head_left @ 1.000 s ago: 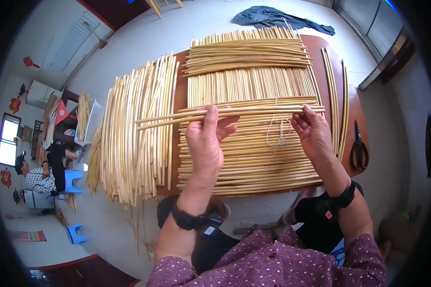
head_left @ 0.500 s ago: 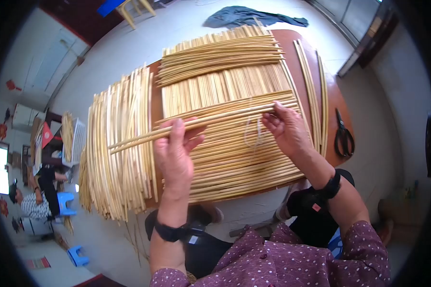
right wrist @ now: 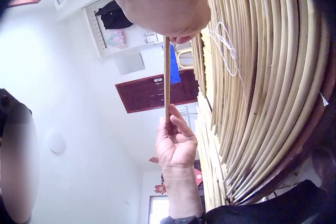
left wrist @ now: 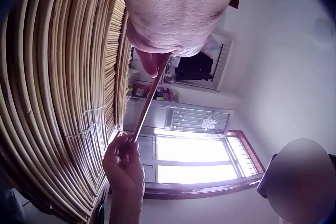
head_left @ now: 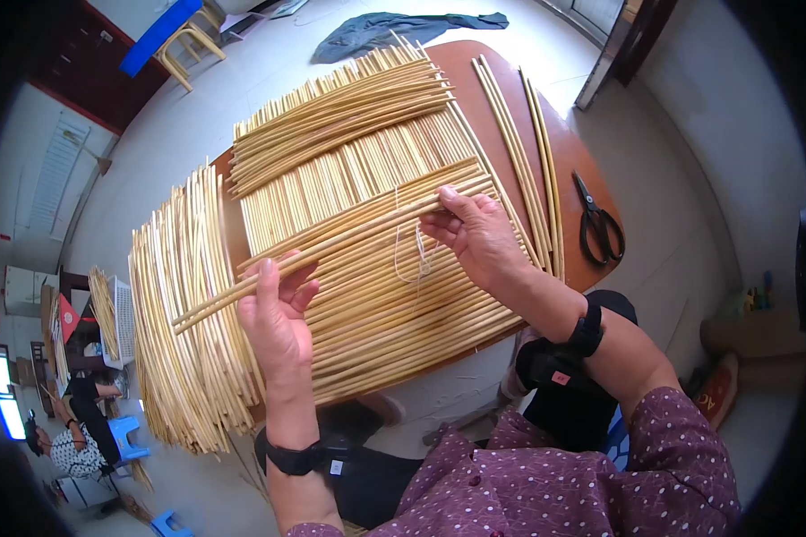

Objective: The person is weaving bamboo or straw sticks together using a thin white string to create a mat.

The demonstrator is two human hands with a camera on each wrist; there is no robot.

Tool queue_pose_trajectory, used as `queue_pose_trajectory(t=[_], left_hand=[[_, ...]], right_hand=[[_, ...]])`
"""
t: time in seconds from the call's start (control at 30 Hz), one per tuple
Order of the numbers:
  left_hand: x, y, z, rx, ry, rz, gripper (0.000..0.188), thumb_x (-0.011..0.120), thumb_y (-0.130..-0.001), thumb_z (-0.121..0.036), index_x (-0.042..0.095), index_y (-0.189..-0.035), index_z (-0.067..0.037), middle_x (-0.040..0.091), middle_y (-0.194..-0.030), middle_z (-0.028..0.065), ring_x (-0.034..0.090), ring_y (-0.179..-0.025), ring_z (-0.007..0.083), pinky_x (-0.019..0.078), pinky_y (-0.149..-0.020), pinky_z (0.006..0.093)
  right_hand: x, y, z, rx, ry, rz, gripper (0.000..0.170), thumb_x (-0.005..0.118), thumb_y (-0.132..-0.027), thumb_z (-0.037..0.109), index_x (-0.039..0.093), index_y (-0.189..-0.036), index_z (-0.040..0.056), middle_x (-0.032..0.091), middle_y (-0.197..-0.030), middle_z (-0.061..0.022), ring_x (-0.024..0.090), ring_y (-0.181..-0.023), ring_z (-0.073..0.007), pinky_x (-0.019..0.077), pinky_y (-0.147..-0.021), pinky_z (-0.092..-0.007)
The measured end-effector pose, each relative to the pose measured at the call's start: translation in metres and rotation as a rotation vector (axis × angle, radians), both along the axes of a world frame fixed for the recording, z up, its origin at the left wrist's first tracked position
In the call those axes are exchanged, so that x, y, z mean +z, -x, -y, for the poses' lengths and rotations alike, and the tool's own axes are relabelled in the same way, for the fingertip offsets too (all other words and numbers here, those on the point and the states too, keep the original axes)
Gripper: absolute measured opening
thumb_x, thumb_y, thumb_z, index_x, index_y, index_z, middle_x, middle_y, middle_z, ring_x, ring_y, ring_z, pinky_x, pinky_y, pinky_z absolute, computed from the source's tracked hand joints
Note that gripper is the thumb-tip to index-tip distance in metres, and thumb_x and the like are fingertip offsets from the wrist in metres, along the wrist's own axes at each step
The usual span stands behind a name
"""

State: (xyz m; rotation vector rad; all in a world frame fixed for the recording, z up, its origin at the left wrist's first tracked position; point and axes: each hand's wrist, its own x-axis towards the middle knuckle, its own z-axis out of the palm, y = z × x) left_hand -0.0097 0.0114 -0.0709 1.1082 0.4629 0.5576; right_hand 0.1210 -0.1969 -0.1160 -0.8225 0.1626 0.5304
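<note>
Two straw-coloured sticks (head_left: pixel 358 231) lie side by side across both hands, above a layer of similar sticks (head_left: pixel 394 313) on the table. My left hand (head_left: pixel 282 318) pinches them between raised thumb and fingers, their left ends reaching well past it. Toward their other end, my right hand (head_left: pixel 479 237) pinches them with thumb and fingertips. White string (head_left: pixel 423 265) lies looped over the layer, just below the right fingers. In the right wrist view the sticks (right wrist: pixel 167 71) run edge-on between both hands.
The brown table (head_left: pixel 457 67) also bears a lengthwise stick pile (head_left: pixel 179 304) on the left, a crosswise bundle (head_left: pixel 340 116) at the back, loose sticks (head_left: pixel 515 148) and black scissors (head_left: pixel 597 219) on the right. A person (head_left: pixel 76 447) sits far left; dark cloth (head_left: pixel 403 31) lies on the floor.
The head view has turned, so the table and both hands appear farther left and more slanted. Both hands keep hold of the two sticks.
</note>
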Motion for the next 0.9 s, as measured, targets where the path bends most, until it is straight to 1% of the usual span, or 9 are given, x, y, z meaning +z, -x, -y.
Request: queue_pose_trajectory(t=[0.07, 0.13, 0.23, 0.47, 0.63, 0.8, 0.9], left_hand=[[0.001, -0.002, 0.003, 0.034, 0.001, -0.016, 0.020, 0.062, -0.093, -0.019, 0.058, -0.105, -0.003, 0.069, -0.100, 0.0149, 0.070, -0.088, 0.0256, 0.0613, -0.063, 0.0291], [0.000, -0.002, 0.002, 0.004, 0.022, -0.007, 0.019, 0.063, -0.092, -0.018, 0.058, -0.105, -0.004, 0.069, -0.100, 0.0149, 0.070, -0.090, 0.0260, 0.0616, -0.065, 0.0292], [-0.002, -0.003, 0.003, -0.005, 0.086, -0.006, 0.018, 0.068, -0.089, -0.014, 0.060, -0.104, -0.007, 0.069, -0.101, 0.0152, 0.070, -0.092, 0.0267, 0.0619, -0.066, 0.0290], [-0.009, -0.001, -0.004, 0.001, 0.096, -0.065, 0.019, 0.069, -0.088, -0.014, 0.061, -0.105, -0.008, 0.069, -0.103, 0.0132, 0.070, -0.094, 0.0250, 0.0603, -0.069, 0.0292], [-0.011, -0.001, -0.006, 0.002, 0.074, -0.096, 0.021, 0.070, -0.088, -0.016, 0.061, -0.105, -0.008, 0.070, -0.102, 0.0125, 0.070, -0.094, 0.0241, 0.0598, -0.071, 0.0294], [-0.009, -0.005, -0.002, 0.007, 0.088, -0.082, 0.021, 0.071, -0.087, -0.015, 0.061, -0.104, -0.007, 0.070, -0.099, 0.0124, 0.070, -0.093, 0.0243, 0.0599, -0.070, 0.0298], [-0.008, -0.004, 0.003, -0.006, 0.129, -0.034, 0.020, 0.072, -0.086, -0.013, 0.063, -0.102, -0.007, 0.070, -0.098, 0.0124, 0.070, -0.092, 0.0259, 0.0606, -0.069, 0.0311]], right_hand=[[0.003, 0.001, 0.000, -0.022, 0.013, 0.010, 0.015, 0.062, -0.094, 0.018, 0.057, -0.092, 0.0036, 0.065, -0.087, -0.0093, 0.067, -0.084, -0.0198, 0.0577, -0.079, -0.0336], [0.005, 0.002, 0.000, -0.049, 0.013, 0.023, 0.016, 0.062, -0.094, 0.018, 0.057, -0.093, 0.0038, 0.066, -0.088, -0.0097, 0.067, -0.084, -0.0201, 0.0577, -0.080, -0.0337], [0.004, 0.002, 0.000, -0.031, 0.028, 0.056, 0.016, 0.061, -0.095, 0.018, 0.054, -0.092, 0.0042, 0.066, -0.091, -0.0110, 0.067, -0.085, -0.0210, 0.0578, -0.079, -0.0340], [0.011, 0.005, -0.001, -0.030, 0.074, 0.042, 0.019, 0.061, -0.095, 0.020, 0.050, -0.093, 0.0036, 0.066, -0.092, -0.0138, 0.068, -0.085, -0.0226, 0.0585, -0.082, -0.0348], [0.014, 0.006, 0.000, -0.033, 0.073, 0.085, 0.021, 0.062, -0.095, 0.021, 0.052, -0.094, 0.0028, 0.066, -0.092, -0.0139, 0.068, -0.085, -0.0219, 0.0586, -0.080, -0.0342], [0.012, 0.003, 0.000, -0.027, 0.025, -0.009, 0.017, 0.063, -0.093, 0.018, 0.056, -0.096, 0.0024, 0.067, -0.092, -0.0124, 0.068, -0.084, -0.0213, 0.0581, -0.082, -0.0344], [0.006, -0.001, 0.003, -0.031, 0.021, 0.052, 0.017, 0.064, -0.092, 0.017, 0.058, -0.097, 0.0023, 0.068, -0.089, -0.0116, 0.068, -0.083, -0.0215, 0.0575, -0.082, -0.0350]])
